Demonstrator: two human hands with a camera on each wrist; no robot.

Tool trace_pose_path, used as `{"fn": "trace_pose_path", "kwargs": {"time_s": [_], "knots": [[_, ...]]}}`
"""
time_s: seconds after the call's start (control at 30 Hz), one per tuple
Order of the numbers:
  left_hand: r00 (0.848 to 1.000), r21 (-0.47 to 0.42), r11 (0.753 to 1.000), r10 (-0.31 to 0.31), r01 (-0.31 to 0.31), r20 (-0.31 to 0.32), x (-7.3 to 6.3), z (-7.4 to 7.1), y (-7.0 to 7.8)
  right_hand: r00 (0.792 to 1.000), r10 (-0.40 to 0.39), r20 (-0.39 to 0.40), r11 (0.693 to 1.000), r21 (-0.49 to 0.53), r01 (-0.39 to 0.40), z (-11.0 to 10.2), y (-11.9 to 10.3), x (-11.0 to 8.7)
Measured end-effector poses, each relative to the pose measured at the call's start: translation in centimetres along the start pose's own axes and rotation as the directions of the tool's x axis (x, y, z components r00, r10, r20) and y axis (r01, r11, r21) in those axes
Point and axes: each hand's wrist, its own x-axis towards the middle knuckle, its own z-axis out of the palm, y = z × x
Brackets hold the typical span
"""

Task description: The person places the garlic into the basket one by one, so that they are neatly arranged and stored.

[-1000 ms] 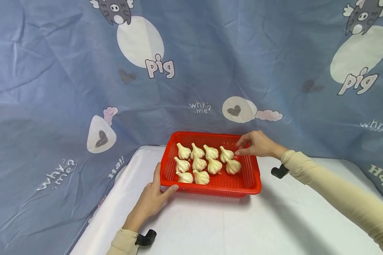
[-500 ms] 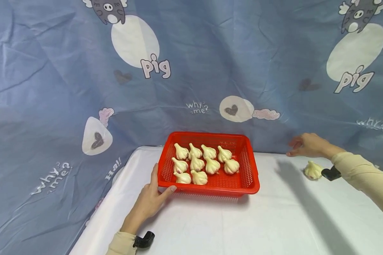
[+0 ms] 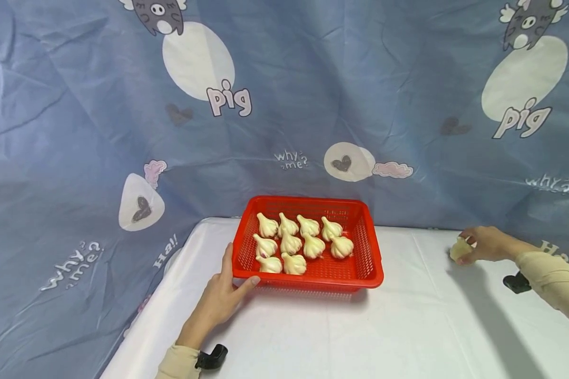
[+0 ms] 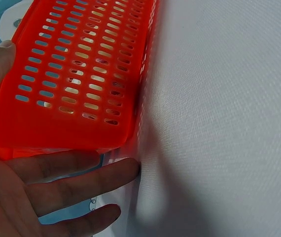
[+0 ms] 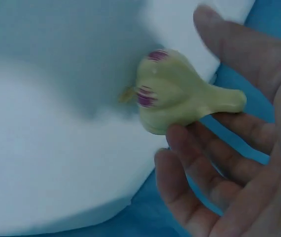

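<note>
A red perforated plastic basket [image 3: 308, 275] stands on the white table, with several garlic bulbs [image 3: 314, 246] in rows inside. At its near left corner my left hand [image 3: 218, 297] holds it, thumb [image 4: 1, 61] on the front side and index finger along the left side. The other fingers of that hand stretch out below the basket in the left wrist view. To the right of the basket, my right hand [image 3: 490, 243] is at a single garlic bulb [image 5: 167, 91] with purple streaks. Its fingers [image 5: 190, 148] touch one side of the bulb, while the thumb stands apart.
A blue cloth [image 3: 284, 95] printed with pigs and words hangs behind the table and down its left side. White table surface [image 3: 408, 316] lies in front of the basket and between it and the right hand.
My right hand has moved from the basket's right end across to the lone bulb on the right and come down around it. The left hand stays on the basket corner; the view has shifted slightly.
</note>
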Motion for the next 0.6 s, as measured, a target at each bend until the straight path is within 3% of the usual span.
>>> {"fn": "trace_pose_path", "kwargs": {"time_s": [0.13, 0.6], "knots": [[1.000, 0.007, 1.000, -0.008, 0.008, -0.003, 0.0, 0.0, 0.1, 0.996, -0.032, -0.088, 0.998, -0.062, 0.027, 1.1, 0.5, -0.2], [1.000, 0.011, 1.000, -0.008, 0.008, -0.004, 0.0, 0.0, 0.2, 0.950, -0.104, -0.296, 0.993, -0.081, 0.084, 4.2, 2.4, -0.4]]}}
